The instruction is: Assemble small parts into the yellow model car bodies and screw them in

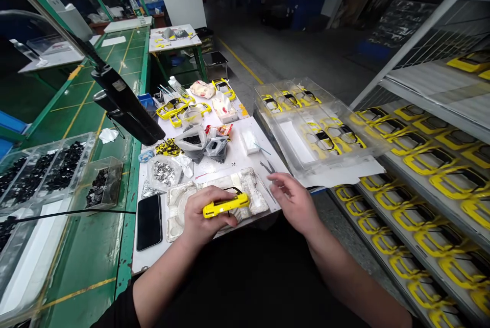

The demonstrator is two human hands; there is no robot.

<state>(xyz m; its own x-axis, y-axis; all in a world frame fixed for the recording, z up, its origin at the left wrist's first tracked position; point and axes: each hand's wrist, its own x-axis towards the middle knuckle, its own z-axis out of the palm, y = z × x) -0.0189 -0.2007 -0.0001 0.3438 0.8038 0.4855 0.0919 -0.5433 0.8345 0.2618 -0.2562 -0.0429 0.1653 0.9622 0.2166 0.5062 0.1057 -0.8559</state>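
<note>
Left hand [204, 213], fingers pinching a bright yellow plastic piece [227, 206] above a white foam tray [259, 199]; right hand [296, 200], fingers parted and loosely curved, near a dark two-pronged metal tool [269, 167]. Left of the left fingers, a black rectangular phone [149, 223] lies on the white surface [237, 157]; ahead and to the right of the right fingers, a transparent plastic box [337, 162] contains yellow-and-black frames [358, 142].

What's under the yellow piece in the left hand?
White foam shows on both sides of the yellow piece. The left hand and the piece hide part of it; whatever lies directly there cannot be seen.
</note>
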